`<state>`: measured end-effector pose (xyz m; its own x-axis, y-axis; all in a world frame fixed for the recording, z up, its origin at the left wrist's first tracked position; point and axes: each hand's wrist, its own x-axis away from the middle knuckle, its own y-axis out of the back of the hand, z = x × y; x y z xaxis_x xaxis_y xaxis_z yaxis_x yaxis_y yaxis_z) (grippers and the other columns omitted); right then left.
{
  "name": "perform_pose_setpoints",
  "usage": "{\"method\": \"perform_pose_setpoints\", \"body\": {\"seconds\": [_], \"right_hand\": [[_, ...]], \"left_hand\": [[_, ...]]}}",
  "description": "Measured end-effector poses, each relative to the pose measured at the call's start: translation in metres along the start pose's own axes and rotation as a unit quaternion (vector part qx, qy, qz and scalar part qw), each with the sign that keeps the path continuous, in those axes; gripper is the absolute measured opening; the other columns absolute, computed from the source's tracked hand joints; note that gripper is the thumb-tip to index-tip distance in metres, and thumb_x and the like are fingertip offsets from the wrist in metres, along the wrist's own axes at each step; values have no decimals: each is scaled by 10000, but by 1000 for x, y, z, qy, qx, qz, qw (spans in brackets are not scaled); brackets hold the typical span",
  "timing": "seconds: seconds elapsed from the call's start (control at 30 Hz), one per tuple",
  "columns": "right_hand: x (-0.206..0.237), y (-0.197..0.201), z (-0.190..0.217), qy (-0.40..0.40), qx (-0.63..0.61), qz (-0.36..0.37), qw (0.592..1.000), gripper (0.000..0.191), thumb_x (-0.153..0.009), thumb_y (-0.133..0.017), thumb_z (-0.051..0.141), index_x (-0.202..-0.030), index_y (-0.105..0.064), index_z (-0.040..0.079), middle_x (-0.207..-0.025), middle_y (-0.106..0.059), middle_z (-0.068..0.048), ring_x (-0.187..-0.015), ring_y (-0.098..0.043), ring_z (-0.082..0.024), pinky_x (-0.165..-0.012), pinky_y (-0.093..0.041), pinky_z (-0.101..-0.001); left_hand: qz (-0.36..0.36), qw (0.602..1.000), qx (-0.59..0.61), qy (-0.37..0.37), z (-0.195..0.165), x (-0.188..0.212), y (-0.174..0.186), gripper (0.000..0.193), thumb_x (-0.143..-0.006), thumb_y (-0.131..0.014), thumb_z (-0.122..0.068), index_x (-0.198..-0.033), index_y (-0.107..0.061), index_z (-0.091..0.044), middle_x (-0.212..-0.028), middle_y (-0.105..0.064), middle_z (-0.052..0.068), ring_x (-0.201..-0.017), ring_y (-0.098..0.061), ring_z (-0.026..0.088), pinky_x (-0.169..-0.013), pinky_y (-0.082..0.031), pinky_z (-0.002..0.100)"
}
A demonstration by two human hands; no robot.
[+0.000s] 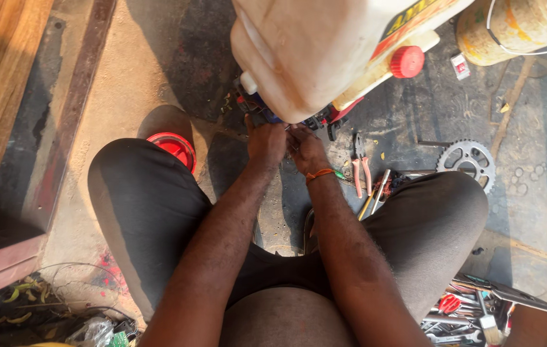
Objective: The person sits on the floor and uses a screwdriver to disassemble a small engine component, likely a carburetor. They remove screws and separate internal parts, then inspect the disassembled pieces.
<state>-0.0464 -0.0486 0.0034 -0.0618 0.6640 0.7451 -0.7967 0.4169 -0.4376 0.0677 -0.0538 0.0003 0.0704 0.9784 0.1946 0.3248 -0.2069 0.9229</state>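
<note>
I sit with knees apart, both arms reaching forward to the ground. My left hand (265,140) and my right hand (306,149) are close together, fingers curled on a small machine part (325,120) with blue and red pieces, mostly hidden under a large cream plastic jerrycan (305,51) with a red cap (406,62). My right wrist wears an orange thread band (319,173). What exactly each hand grips is hidden by the can and the fingers.
A red round lid (172,146) lies by my left knee. Red-handled pliers (359,168) and a metal sprocket (468,162) lie on the dirty floor at right. An open toolbox (479,315) with wrenches sits lower right. A yellowish bucket (518,26) stands top right.
</note>
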Motion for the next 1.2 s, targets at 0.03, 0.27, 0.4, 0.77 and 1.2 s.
{"method": "perform_pose_setpoints", "body": {"seconds": [0.03, 0.27, 0.4, 0.77, 1.2], "right_hand": [[-1, 0, -1, 4, -2, -6, 1000, 163, -1013, -651, 163, -1170, -674, 125, -992, -746, 33, -872, -671, -108, -814, -539, -310], [-11, 0, -6, 9, -43, -12, 999, 41, -1015, -659, 144, -1042, -684, 127, -875, -705, 32, -741, -637, -93, -696, -540, -282], [-13, -5, -5, 25, -48, 39, 998, 85, -1057, -611, 170, -1055, -679, 119, -902, -703, 23, -761, -626, -109, -709, -532, -294], [3, -4, 0, 12, -10, 20, 1000, 189, -1039, -574, 176, -1186, -679, 121, -1053, -724, 22, -947, -657, -134, -851, -523, -321], [-6, -9, -8, 24, -55, 5, 998, 104, -1024, -599, 198, -1045, -660, 117, -943, -709, -3, -869, -666, -158, -780, -539, -340]], "left_hand": [[-15, 1000, -14, -3, 0, 1, 1, 139, -939, -638, -194, -980, -752, -127, -854, -746, 155, -932, -729, 343, -1220, -234, 637], [-47, 998, -42, -3, -2, -2, 7, 185, -898, -684, -169, -1065, -720, -100, -779, -726, 150, -872, -733, 345, -1175, -257, 657], [-9, 1000, -4, -11, -3, -5, 5, 176, -902, -682, -210, -1046, -724, -117, -848, -740, 145, -943, -734, 339, -1199, -297, 594], [72, 996, -59, 13, -8, 1, 10, 162, -1015, -579, -176, -1009, -734, -128, -855, -745, 124, -972, -729, 296, -1279, -156, 614], [-28, 999, -26, -7, -4, -5, 10, 160, -936, -648, -175, -1071, -731, -155, -946, -750, 140, -1015, -719, 327, -1201, -245, 601]]}}
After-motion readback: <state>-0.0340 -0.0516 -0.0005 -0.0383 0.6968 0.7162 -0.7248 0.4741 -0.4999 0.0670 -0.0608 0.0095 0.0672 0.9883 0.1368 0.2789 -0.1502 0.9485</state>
